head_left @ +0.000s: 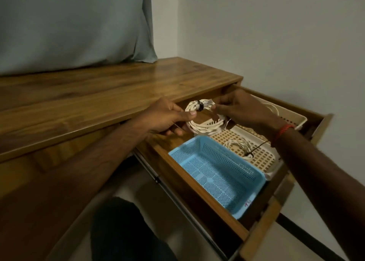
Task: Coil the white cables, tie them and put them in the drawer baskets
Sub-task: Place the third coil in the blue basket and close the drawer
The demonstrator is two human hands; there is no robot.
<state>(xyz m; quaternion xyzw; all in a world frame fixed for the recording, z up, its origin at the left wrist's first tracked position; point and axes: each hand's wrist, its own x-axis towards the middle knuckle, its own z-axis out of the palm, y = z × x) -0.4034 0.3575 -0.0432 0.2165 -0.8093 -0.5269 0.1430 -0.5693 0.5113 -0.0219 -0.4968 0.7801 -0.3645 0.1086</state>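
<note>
Cables counted: three. One coiled white cable (205, 123) is hanging above the back of the open drawer (189, 181), with a black tie (200, 107) binding it at its 12 o'clock. The left hand (167, 118) is pinching the coil at its 9 o'clock, thumb on top. The right hand (241, 110) is pinching it at 3 o'clock, fingers curled. A red thread (284, 132) is circling the right wrist.

Baskets counted: three, all sitting in the drawer.
- The blue basket (213, 181), at 6 o'clock of the held coil, is showing its bare mesh floor.
- The cream basket (262, 160), at 5 o'clock and just beside the blue one, is carrying the second coil (240, 145) with a dark tie (256, 148).
- The far basket (296, 120), at 3 o'clock and partly behind the right hand, is holding a third cable (273, 107), only a loop showing.

The wooden desk top (98, 94) is running off toward 9 o'clock, with a grey cloth (75, 23) hanging at 11 o'clock.
</note>
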